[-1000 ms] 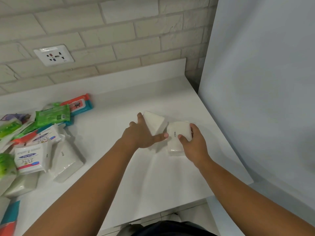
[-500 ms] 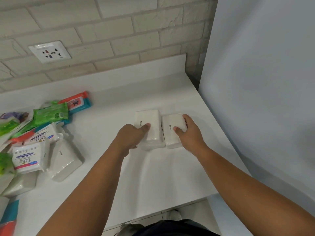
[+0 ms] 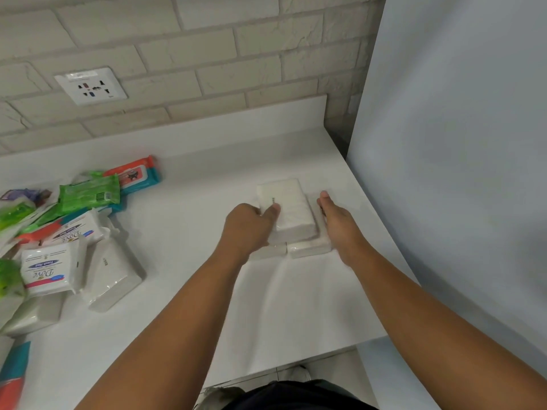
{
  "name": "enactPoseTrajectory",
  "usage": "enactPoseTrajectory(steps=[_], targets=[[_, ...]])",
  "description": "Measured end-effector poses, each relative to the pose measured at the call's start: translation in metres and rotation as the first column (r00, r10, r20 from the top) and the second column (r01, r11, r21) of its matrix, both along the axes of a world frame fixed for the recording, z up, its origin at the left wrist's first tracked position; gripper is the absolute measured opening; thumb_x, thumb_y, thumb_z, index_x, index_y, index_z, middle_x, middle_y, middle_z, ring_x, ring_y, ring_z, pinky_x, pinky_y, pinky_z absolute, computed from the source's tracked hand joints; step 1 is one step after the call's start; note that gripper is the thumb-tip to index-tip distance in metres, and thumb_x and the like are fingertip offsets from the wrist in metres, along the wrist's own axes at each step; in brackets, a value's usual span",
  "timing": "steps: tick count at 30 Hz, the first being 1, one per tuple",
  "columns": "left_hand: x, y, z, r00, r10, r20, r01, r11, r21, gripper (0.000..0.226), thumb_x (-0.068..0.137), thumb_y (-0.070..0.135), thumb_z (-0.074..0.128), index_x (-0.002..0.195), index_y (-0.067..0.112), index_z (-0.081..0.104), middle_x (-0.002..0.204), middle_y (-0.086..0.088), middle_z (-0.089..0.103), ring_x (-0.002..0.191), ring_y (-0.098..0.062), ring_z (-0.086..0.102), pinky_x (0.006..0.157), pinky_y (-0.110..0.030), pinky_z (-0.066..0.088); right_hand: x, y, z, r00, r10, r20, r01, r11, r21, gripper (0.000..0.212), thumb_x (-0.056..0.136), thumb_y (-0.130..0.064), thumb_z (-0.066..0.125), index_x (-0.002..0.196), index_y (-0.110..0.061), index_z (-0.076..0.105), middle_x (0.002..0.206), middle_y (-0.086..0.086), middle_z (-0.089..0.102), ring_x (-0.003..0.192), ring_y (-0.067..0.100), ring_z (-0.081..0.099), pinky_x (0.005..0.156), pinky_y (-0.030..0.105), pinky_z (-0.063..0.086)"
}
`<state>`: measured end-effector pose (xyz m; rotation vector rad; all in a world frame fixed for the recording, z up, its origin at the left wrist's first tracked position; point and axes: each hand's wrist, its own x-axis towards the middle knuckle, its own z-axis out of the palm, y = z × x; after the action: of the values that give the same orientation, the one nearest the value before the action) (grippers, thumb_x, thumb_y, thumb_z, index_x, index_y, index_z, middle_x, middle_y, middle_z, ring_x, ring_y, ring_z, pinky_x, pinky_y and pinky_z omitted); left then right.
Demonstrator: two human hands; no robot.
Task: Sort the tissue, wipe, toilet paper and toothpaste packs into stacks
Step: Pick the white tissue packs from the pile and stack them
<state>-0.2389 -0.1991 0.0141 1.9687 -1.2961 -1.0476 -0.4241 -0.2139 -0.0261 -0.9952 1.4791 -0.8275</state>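
On the white counter (image 3: 192, 232) a white tissue pack (image 3: 288, 208) lies on top of two other white tissue packs (image 3: 309, 247) set side by side. My left hand (image 3: 248, 229) grips the top pack at its left edge, thumb on its upper face. With straight fingers, my right hand (image 3: 337, 224) rests against the right side of the stack. At the left lies a mixed pile: a green wipe pack (image 3: 88, 193), an orange and teal wipe pack (image 3: 133, 174), Dove packs (image 3: 46, 272) and another white tissue pack (image 3: 114, 275).
A tall white panel (image 3: 458, 173) stands along the counter's right edge, close to my right hand. A brick wall with a socket (image 3: 90, 85) runs behind. The counter's front edge (image 3: 296, 365) is below my forearms, with floor under it.
The pack in my left hand has moved right and now lies on top of the lower packs. My right hand has let go of its pack and slid to the stack's right side.
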Motion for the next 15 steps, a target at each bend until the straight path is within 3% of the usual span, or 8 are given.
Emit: enactPoseTrajectory(steps=[2,6,10,15], targets=[[-0.015,-0.002,-0.005,0.999,-0.044,-0.009,0.044,0.999,0.001,0.042,0.093,0.047,0.064,0.098,0.005,0.068,0.082,-0.010,0.077,0.073,-0.026,0.076,0.085,-0.042,0.059,-0.003,0.000,0.003,0.998,0.037,0.052,-0.039,0.999,0.031,0.053,0.089,-0.074,0.040,0.105,-0.034,0.071,0.112,-0.006,0.073,0.110,0.018,0.065,0.101,0.039,0.048],[-0.026,-0.006,-0.008,0.990,-0.134,0.033,0.133,0.991,0.021,0.032,0.093,0.039,0.061,0.090,0.009,0.074,0.080,-0.008,0.077,0.080,-0.027,0.075,0.085,-0.045,0.059,-0.008,0.000,-0.005,0.992,0.081,0.098,-0.080,0.997,-0.011,0.051,0.081,-0.053,0.055,0.124,-0.030,0.066,0.114,-0.003,0.073,0.109,0.023,0.067,0.103,0.049,0.048],[-0.024,-0.006,-0.006,0.985,-0.153,0.075,0.150,0.987,0.049,0.030,0.092,0.039,0.064,0.093,0.011,0.075,0.087,-0.006,0.076,0.087,-0.025,0.071,0.085,-0.041,0.058,-0.013,0.006,-0.008,0.987,0.070,0.144,-0.070,0.998,-0.006,0.043,0.080,-0.040,0.053,0.117,-0.028,0.070,0.113,-0.002,0.074,0.110,0.023,0.066,0.105,0.049,0.047],[-0.024,0.002,-0.008,0.984,-0.131,-0.119,0.141,0.987,0.079,0.021,0.090,0.026,0.067,0.105,0.013,0.073,0.097,-0.003,0.076,0.088,-0.025,0.074,0.085,-0.042,0.061,-0.014,0.011,-0.012,0.985,0.054,0.163,-0.056,0.998,0.011,0.036,0.081,-0.036,0.056,0.111,-0.024,0.073,0.107,-0.001,0.076,0.108,0.025,0.068,0.105,0.052,0.047]])
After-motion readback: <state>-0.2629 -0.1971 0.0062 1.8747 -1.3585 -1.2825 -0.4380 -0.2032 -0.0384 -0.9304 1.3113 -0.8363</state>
